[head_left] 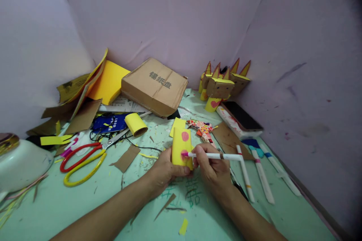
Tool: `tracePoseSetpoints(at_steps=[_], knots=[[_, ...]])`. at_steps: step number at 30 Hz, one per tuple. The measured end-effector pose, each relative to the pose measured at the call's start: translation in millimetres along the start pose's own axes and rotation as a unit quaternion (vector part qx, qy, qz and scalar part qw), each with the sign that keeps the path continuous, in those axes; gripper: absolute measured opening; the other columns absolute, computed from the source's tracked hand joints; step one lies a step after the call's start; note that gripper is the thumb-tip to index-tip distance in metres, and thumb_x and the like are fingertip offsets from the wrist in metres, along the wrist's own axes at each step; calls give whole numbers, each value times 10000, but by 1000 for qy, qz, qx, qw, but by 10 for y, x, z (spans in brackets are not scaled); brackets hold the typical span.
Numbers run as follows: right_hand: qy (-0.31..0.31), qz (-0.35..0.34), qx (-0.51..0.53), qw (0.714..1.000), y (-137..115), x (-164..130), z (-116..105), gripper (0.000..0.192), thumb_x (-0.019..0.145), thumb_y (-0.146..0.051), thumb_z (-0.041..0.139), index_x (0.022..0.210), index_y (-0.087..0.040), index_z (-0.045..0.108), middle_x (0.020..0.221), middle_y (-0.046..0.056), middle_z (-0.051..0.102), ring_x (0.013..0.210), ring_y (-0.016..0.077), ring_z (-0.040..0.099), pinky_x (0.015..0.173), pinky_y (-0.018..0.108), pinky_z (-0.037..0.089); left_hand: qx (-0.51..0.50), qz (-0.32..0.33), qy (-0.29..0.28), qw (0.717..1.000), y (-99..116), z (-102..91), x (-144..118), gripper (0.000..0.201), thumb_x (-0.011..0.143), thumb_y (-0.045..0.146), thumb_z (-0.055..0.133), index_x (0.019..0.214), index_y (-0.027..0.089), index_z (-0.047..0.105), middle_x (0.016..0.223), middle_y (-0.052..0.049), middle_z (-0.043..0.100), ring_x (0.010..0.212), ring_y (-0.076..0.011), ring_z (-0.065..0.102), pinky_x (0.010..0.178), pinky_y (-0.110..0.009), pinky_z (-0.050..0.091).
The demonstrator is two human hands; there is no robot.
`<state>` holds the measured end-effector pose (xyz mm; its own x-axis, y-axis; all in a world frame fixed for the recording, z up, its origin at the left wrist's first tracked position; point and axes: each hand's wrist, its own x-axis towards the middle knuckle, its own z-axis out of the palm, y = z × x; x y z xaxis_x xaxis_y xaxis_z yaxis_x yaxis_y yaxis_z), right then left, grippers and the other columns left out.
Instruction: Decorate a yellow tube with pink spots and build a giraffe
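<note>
A yellow paper-covered tube (177, 147) with two pink-red spots is gripped in my left hand (163, 169), thumb across its lower end. My right hand (212, 167) is closed round a white marker pen (210, 156), whose pink tip touches the lower spot. Another yellow tube (135, 124) lies on its side, its brown inside showing. Scissors (85, 158) with one red and one yellow handle lie to the left, blades pointing at that tube. A small yellow paper piece (177, 125) lies just behind the held tube.
A cardboard box (155, 86) stands at the back, beside leaning yellow and brown card sheets (104, 83). Cardboard figures with spikes (220, 88) stand back right, behind a phone (241, 115). Several markers (261, 175) lie right; a white bowl (22, 165) is left. Scraps litter the green tabletop.
</note>
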<state>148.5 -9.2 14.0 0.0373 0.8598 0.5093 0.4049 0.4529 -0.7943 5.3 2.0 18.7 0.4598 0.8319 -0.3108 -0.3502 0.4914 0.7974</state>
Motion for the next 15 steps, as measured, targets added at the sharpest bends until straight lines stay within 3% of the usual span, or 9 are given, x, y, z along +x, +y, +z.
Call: tracePoseSetpoints(at_steps=[15], knots=[[6, -14, -3, 1000, -6, 3, 15, 275, 910, -279, 464, 681, -189, 587, 529, -33, 549, 482, 98, 517, 470, 203, 390, 13, -2, 12, 1000, -17, -1, 26, 564, 442, 88, 760, 985, 121, 613, 891, -98, 698, 832, -248, 633, 702, -322, 486]])
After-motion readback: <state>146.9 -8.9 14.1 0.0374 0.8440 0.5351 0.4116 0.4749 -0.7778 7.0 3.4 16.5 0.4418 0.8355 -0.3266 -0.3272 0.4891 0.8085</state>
